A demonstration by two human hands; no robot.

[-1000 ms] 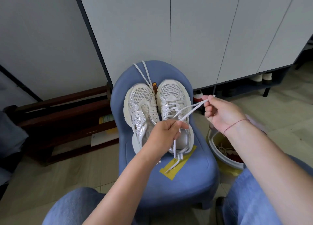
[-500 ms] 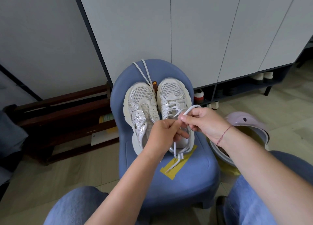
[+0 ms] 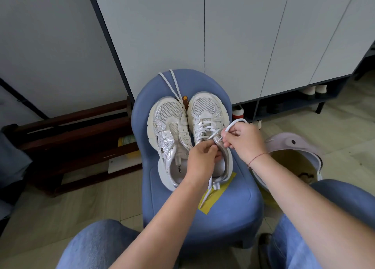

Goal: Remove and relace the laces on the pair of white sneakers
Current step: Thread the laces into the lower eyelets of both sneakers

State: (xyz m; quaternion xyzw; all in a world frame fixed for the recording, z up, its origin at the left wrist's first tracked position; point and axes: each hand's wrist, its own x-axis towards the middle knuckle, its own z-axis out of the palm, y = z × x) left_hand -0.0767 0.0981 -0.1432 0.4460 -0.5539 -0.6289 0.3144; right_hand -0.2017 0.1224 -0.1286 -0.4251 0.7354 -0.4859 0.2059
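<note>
On the seat of the blue chair (image 3: 233, 208), the two white sneakers stood side by side, toes toward 12 o'clock. The unlaced sneaker (image 3: 168, 130) occupied the 9 o'clock side and the part-laced sneaker (image 3: 205, 110) the 3 o'clock side. A loose lace (image 3: 172, 84) ran from between the toes toward 12 o'clock, over the chair back. The left hand (image 3: 200, 161) was curled round the working lace (image 3: 233, 123) at the upper eyelets. The right hand (image 3: 243, 143), at 2 o'clock of the left, pinched the same lace, a loop arching above its fingers. One lace end (image 3: 205, 197) hung toward 6 o'clock over yellow tape (image 3: 221, 195). A lidded bin (image 3: 284, 145) stood at 3 o'clock.
</note>
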